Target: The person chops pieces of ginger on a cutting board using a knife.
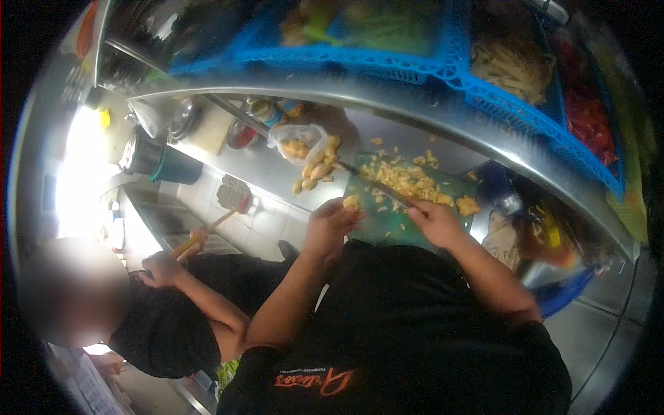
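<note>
A green cutting board (377,220) lies on the steel counter, with many chopped yellow pieces (404,178) spread over it. My right hand (439,223) is closed round the handle of a knife (379,185), whose blade points to the upper left across the board. At the board's left edge my left hand (333,225) pinches a yellow piece (352,203) between its fingers. Several larger, whole yellow pieces (318,171) sit left of the board, beside a clear plastic bag (299,143) that holds more of them.
Blue crates (387,66) of vegetables stand on a steel shelf (304,93) above the counter. At the left, a co-worker (173,325) in black grips the handle of a mop (234,194) over the tiled floor. Dark bins (176,164) stand behind.
</note>
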`<state>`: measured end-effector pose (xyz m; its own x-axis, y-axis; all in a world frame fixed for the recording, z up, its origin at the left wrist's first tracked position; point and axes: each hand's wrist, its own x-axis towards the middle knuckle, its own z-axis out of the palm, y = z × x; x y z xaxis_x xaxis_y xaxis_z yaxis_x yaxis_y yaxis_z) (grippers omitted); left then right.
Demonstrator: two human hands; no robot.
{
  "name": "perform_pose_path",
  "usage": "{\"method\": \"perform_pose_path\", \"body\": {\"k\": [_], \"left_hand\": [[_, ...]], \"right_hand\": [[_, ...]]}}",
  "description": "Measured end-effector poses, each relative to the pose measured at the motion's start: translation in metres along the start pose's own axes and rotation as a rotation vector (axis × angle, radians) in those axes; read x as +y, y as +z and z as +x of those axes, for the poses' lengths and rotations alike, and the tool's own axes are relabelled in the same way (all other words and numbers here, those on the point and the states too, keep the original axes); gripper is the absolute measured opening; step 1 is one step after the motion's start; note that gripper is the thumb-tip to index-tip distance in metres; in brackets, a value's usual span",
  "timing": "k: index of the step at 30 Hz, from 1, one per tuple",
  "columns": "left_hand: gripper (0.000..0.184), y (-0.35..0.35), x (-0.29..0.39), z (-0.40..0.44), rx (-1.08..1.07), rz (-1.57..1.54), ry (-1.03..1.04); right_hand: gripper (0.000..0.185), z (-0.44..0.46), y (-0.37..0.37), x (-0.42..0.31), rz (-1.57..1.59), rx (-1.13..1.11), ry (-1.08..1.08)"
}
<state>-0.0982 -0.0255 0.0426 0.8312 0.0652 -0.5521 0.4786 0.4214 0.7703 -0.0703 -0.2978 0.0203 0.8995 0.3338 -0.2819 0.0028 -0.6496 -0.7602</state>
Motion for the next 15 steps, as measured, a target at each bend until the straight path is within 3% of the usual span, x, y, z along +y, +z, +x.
{"method": "perform_pose_path", "body": {"k": [1, 7, 15], "left_hand": [[0.034, -0.001, 0.000, 0.000, 0.016, 0.050, 0.043], [0.038, 0.001, 0.002, -0.002, 0.032, 0.256, 0.188], [0.037, 0.005, 0.008, 0.005, 0.074, 0.426, 0.181]], "right_hand": [[0.044, 0.006, -0.001, 0.012, 0.037, -0.031, 0.104], [0.043, -0.016, 0.003, 0.014, 0.290, -0.059, 0.006], [0.041, -0.016, -0.006, -0.017, 0.190, -0.077, -0.033]]}}
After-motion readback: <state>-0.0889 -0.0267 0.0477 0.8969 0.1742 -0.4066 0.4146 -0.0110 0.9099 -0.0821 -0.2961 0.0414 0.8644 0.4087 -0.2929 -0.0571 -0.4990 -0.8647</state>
